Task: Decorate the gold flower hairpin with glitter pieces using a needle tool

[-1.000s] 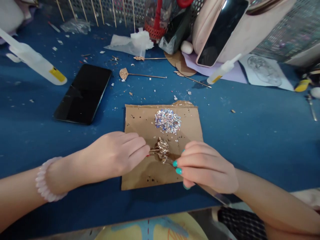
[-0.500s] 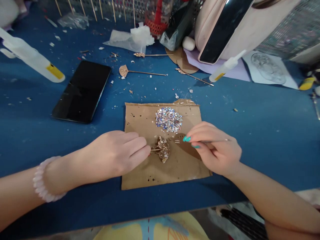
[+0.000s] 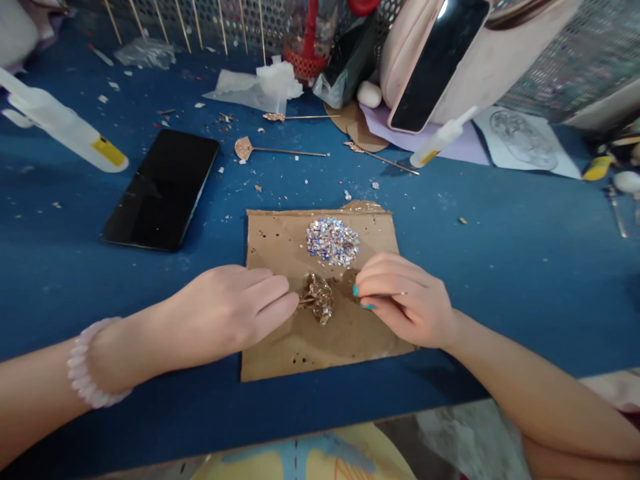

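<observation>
My left hand (image 3: 235, 307) is closed, pinching the thin stem of a gold, flower-shaped hairpin (image 3: 319, 298) just above the cardboard (image 3: 280, 360). Stones glint on the flower's lower edge. To the right of the flower is my right hand (image 3: 407, 303), its fingers closed around a slim metal tool (image 3: 393, 295). Most of that tool is covered by the fingers, and its working tip cannot be made out. A small gap separates the right fingertips from the flower. Loose rhinestones (image 3: 333, 240) lie in a pile on the cardboard, behind the flower.
A black phone (image 3: 163, 190) lies at left near a glue bottle (image 3: 65, 123). Behind the cardboard are several gold hairpins (image 3: 287, 152), a second glue bottle (image 3: 443, 139) and a propped phone (image 3: 437, 67). Scraps dot the blue tabletop (image 3: 475, 267).
My right hand has moved left, closer to the flower, with the tool in it. The flower has turned slightly in my left fingers. The whole view has shifted a little.
</observation>
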`<action>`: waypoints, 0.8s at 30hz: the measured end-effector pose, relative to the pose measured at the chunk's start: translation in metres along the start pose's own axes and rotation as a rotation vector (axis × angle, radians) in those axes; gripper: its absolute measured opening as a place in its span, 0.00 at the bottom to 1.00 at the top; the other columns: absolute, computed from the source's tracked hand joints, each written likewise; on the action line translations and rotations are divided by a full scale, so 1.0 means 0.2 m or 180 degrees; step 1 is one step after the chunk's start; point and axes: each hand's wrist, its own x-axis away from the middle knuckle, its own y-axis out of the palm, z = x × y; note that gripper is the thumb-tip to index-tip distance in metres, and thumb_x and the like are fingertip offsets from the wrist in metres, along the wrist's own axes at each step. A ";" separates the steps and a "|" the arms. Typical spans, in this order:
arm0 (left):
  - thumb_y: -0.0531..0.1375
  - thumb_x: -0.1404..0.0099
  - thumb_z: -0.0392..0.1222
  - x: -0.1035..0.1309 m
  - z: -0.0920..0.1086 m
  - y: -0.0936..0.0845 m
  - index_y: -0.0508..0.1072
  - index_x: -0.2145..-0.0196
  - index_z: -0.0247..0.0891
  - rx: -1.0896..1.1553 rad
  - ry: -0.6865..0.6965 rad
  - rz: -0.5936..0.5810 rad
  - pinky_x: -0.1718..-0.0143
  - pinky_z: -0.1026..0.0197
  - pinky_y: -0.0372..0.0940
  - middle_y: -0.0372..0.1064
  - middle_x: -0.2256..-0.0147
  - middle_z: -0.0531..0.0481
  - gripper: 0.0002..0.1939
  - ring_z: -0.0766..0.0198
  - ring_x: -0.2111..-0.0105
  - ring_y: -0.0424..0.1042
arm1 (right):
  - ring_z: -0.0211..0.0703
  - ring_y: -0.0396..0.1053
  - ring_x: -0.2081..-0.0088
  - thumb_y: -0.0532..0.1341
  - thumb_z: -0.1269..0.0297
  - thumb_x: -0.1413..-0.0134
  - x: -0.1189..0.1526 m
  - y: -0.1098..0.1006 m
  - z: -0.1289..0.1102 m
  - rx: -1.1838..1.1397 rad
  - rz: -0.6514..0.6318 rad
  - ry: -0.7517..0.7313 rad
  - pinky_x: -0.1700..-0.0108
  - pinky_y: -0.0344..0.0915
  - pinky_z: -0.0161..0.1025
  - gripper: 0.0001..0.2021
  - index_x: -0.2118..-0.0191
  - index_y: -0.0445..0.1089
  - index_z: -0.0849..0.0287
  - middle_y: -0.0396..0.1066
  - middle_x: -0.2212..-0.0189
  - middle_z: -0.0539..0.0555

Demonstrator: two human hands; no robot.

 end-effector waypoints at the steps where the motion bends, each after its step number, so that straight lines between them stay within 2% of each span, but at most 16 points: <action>1: 0.52 0.28 0.27 0.00 0.00 0.00 0.74 0.63 0.34 0.0013 -0.0004 0.0003 0.75 0.56 0.56 0.69 0.72 0.49 0.12 0.62 0.75 0.64 | 0.41 0.74 0.66 0.59 0.69 0.30 0.00 0.00 0.00 -0.0004 -0.0025 -0.0005 0.62 0.74 0.41 0.05 0.60 0.71 0.60 0.76 0.69 0.54; 11: 0.53 0.28 0.28 0.00 0.00 0.00 0.72 0.65 0.35 -0.0029 0.0000 -0.0022 0.75 0.57 0.54 0.66 0.73 0.51 0.10 0.63 0.75 0.62 | 0.41 0.73 0.67 0.62 0.71 0.33 -0.01 -0.01 0.00 0.0080 0.0014 0.0018 0.64 0.73 0.41 0.02 0.60 0.71 0.59 0.76 0.69 0.53; 24: 0.54 0.29 0.28 0.00 0.00 0.01 0.72 0.66 0.35 -0.0013 -0.0027 -0.0050 0.75 0.56 0.55 0.63 0.73 0.52 0.10 0.61 0.75 0.61 | 0.39 0.70 0.70 0.60 0.72 0.32 -0.01 -0.02 0.01 0.0063 -0.0147 0.0142 0.66 0.71 0.39 0.07 0.64 0.71 0.61 0.77 0.71 0.53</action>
